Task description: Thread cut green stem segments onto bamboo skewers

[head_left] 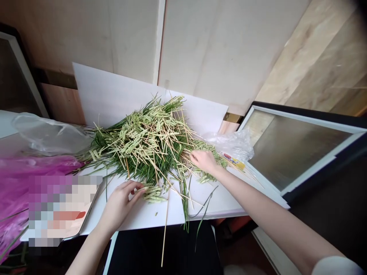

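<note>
A large heap of long green leaves and pale green stalk bundles (140, 131) threaded on thin wooden skewers (164, 236) lies on the white table. My left hand (122, 200) is at the front of the heap, its thumb and fingers pinched at the end of a small group of pale green stalk pieces (153, 193). At the heap's right side, my right hand (203, 161) is closed with curled fingers among loose skewers. What it grips is hidden from view. More pale stalk pieces lie under and behind that hand.
A phone (91, 206), partly blurred out, and pink plastic (57, 164) lie on the left. Clear plastic bags (54, 133) rest at both sides. Framed panels stand left and right. Some leaves and one skewer overhang the table's front edge (155, 225).
</note>
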Available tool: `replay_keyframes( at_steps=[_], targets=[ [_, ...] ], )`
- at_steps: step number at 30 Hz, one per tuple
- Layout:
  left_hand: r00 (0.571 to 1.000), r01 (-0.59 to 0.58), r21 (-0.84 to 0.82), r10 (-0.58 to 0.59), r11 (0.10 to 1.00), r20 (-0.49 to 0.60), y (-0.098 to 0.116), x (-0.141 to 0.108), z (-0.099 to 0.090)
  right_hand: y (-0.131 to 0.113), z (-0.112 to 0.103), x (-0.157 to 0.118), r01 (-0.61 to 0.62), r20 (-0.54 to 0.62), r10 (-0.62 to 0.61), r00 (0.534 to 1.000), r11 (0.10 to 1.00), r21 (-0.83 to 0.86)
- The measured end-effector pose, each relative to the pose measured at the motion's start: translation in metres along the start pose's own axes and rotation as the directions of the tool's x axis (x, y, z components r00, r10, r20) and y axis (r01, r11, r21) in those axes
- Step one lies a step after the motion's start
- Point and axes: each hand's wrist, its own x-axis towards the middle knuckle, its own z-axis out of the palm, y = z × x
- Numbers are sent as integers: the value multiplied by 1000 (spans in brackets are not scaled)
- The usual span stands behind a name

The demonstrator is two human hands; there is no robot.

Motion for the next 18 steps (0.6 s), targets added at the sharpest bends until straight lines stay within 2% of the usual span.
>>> replay_keyframes(
  at_steps=[3,7,13,18],
  targets=[
    [1000,5,-5,-5,1000,6,1,0,1,4,21,-28,-10,164,23,986,997,-78],
    [1000,1,-2,-1,1000,29,0,-1,3,-3,35,-32,-73,249,106,963,988,-138],
    [999,8,-3,-8,1000,43,-2,-1,2,-32,28,-18,-139,341,207,917,967,-214],
    [999,24,-8,-24,1000,43,0,0,0,-34,11,-13,-183,373,281,884,943,-277]
  ],
)
